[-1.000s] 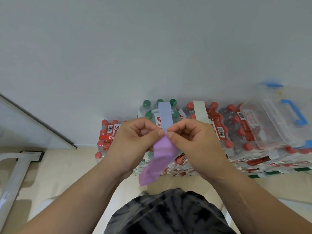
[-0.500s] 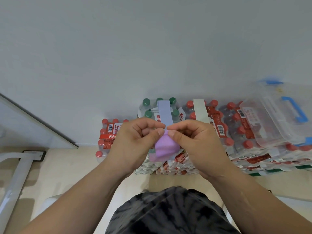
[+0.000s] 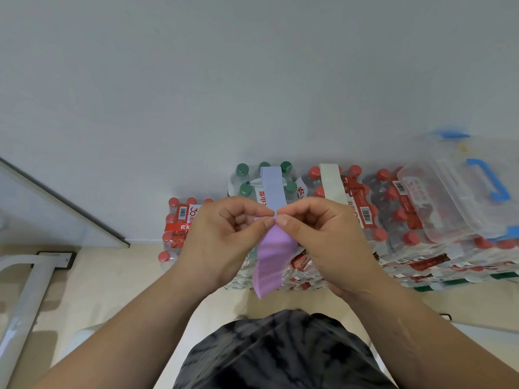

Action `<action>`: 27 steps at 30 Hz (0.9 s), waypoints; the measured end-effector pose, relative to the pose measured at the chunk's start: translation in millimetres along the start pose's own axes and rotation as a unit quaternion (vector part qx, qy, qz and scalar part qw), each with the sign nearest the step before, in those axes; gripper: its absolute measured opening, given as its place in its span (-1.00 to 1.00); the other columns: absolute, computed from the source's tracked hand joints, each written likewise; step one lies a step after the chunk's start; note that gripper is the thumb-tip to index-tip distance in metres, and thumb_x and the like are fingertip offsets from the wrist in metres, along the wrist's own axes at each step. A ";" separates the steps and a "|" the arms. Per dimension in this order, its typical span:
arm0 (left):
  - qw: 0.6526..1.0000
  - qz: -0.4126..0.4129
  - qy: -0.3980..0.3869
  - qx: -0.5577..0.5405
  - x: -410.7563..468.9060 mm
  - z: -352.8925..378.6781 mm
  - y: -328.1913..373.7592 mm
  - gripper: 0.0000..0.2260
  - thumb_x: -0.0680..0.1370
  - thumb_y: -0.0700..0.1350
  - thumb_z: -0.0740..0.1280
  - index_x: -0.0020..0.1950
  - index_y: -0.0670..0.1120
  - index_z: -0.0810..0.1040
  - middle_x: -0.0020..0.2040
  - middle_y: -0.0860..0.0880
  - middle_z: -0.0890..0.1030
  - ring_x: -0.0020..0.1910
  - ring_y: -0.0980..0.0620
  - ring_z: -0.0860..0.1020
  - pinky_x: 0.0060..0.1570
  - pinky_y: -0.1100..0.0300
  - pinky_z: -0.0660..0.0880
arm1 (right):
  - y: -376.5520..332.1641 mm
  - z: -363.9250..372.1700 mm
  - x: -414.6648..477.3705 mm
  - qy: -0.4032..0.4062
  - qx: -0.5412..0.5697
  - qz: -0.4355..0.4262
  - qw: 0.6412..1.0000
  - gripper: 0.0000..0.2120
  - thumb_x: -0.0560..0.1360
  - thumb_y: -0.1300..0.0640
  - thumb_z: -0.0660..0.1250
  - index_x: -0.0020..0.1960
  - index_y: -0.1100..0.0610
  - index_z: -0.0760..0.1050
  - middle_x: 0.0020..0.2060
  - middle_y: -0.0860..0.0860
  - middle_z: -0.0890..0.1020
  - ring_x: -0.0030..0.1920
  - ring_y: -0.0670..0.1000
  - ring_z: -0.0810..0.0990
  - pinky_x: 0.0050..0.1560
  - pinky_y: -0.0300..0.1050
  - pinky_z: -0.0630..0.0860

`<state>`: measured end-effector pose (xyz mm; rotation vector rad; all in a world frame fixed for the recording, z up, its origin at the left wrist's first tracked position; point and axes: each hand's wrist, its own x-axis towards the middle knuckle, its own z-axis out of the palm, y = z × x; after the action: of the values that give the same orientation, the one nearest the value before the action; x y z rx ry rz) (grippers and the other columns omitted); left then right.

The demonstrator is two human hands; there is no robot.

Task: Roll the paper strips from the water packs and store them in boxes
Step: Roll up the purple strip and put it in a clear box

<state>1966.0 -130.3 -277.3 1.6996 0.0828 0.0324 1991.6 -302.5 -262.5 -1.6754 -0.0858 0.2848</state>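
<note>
Pale wall and light floor frame the head view, with stacked water packs set against the wall. Your left hand and right hand meet in front of the packs. Each pinches the top edge of the purple paper strip between thumb and curled forefinger, and the remainder hangs free below. Treat this as the start of the roll, since no coil is visible. Next, turn the pinched edge over on itself, keeping the turns tight and square. A clear box rests on the packs at right. A blue-grey strip and a white strip lie across the pack tops.
</note>
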 end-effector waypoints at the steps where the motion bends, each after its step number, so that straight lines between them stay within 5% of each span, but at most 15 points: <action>1: 1.000 0.002 -0.006 0.003 0.2 -0.9 0.6 -0.89 0.52 -0.22 0.45 -0.12 -0.02 0.71 -0.29 -0.08 0.71 -0.31 -0.11 0.64 -0.30 0.13 0.56 | 0.8 0.2 0.2 0.002 -0.002 0.003 1.000 -0.88 0.50 0.25 0.46 -0.10 0.04 0.70 -0.18 0.01 0.74 -0.16 -0.05 0.70 -0.10 -0.18 0.62; 4: 0.999 0.015 -0.010 0.030 0.8 -2.7 2.3 -0.88 0.54 -0.24 0.42 -0.13 -0.06 0.70 -0.30 0.09 0.71 -0.32 0.16 0.63 -0.26 0.34 0.51 | 1.3 0.8 1.0 -0.001 -0.028 0.004 1.000 -0.92 0.53 0.18 0.43 -0.09 0.06 0.70 -0.19 -0.01 0.74 -0.17 -0.03 0.70 -0.17 -0.15 0.64; 8: 0.998 0.016 0.005 0.058 0.8 -0.4 5.8 -0.86 0.56 -0.22 0.41 -0.17 -0.08 0.70 -0.36 0.15 0.67 -0.36 0.22 0.59 -0.23 0.50 0.43 | 0.9 1.9 1.2 0.009 -0.064 -0.006 0.998 -0.89 0.56 0.12 0.41 -0.12 0.03 0.69 -0.23 -0.03 0.72 -0.20 -0.02 0.68 -0.18 -0.05 0.66; 12: 0.999 0.005 0.029 0.031 0.9 0.3 5.2 -0.90 0.56 -0.19 0.42 -0.03 -0.09 0.73 -0.20 0.08 0.74 -0.18 0.13 0.69 -0.16 0.31 0.57 | -0.2 4.3 0.7 0.011 -0.050 -0.004 0.999 -0.91 0.54 0.07 0.41 -0.10 -0.01 0.69 -0.20 -0.01 0.73 -0.15 0.05 0.70 -0.16 0.06 0.68; 18: 0.999 -0.005 0.034 0.001 -0.9 -0.1 7.1 -0.91 0.54 -0.22 0.42 -0.08 -0.10 0.73 -0.25 0.04 0.74 -0.26 0.14 0.68 -0.25 0.35 0.54 | 2.7 4.7 -1.0 0.005 -0.031 0.003 1.000 -0.92 0.53 0.19 0.45 -0.02 0.05 0.69 -0.16 0.00 0.74 -0.13 0.00 0.72 -0.14 -0.12 0.66; 22: 0.999 -0.014 0.004 -0.050 -3.3 -1.0 4.4 -0.90 0.52 -0.25 0.45 -0.02 -0.12 0.72 -0.26 -0.18 0.72 -0.25 -0.06 0.69 -0.21 0.16 0.63 | 2.6 5.9 -1.2 0.020 -0.011 -0.014 1.000 -0.90 0.54 0.24 0.43 -0.02 0.07 0.69 -0.17 -0.02 0.74 -0.13 -0.04 0.71 -0.12 -0.17 0.64; 27: 0.999 -0.013 0.011 -0.051 -4.1 -3.3 3.6 -0.90 0.51 -0.27 0.45 -0.07 -0.10 0.73 -0.25 -0.14 0.72 -0.22 -0.09 0.70 -0.19 0.13 0.62 | -1.4 5.7 -4.1 0.006 -0.001 -0.027 1.000 -0.80 0.52 0.37 0.41 -0.07 0.08 0.67 -0.30 -0.09 0.68 -0.25 -0.16 0.62 -0.18 -0.26 0.59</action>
<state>1961.9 -127.8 -273.2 1.5957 0.1172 0.0363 1986.5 -297.7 -261.2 -1.6745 -0.1212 0.2341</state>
